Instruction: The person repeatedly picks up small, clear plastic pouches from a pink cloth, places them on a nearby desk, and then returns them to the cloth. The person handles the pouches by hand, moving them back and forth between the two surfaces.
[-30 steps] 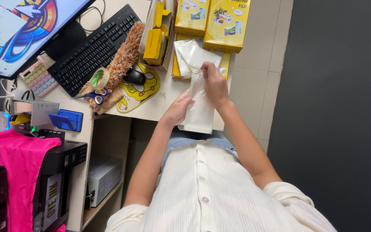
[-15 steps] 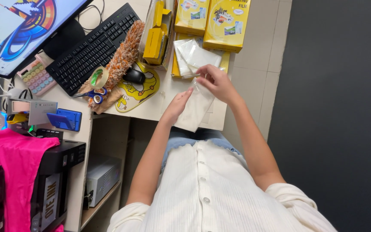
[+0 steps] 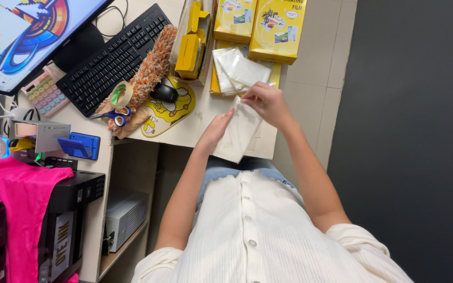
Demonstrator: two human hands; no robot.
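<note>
Nearest the camera sat the person's own cream ribbed button shirt (image 3: 258,236), with both bare forearms reaching away toward the desk (image 3: 195,131); the left hand (image 3: 217,128) lay mostly flat and open, fingers stretched along the left edge of a clear plastic sleeve (image 3: 238,133), steadying it against the desk edge rather than gripping it; the right hand (image 3: 268,102) was curled closed, thumb and fingertips pinching the sleeve's far upper corner; so the sleeve hung between the two hands, its long axis running from the pinched corner down and toward the person's lap, its near end just over the desk's front edge; the right hand held the far end, the left sat nearer the body along the side.

Just beyond the right hand lay a loose stack of similar clear sleeves (image 3: 237,71), touching or nearly touching the pinching fingers; past these stood yellow boxes (image 3: 276,26) and an open yellow carton (image 3: 191,47); to the left of the hands lay a yellow mouse pad (image 3: 169,112) with a black mouse (image 3: 163,93), a feather duster (image 3: 150,71), a tape roll (image 3: 121,94) and scissors (image 3: 112,115); farther off were a black keyboard (image 3: 108,60), a pastel calculator (image 3: 45,94) and a monitor (image 3: 22,36).
</note>
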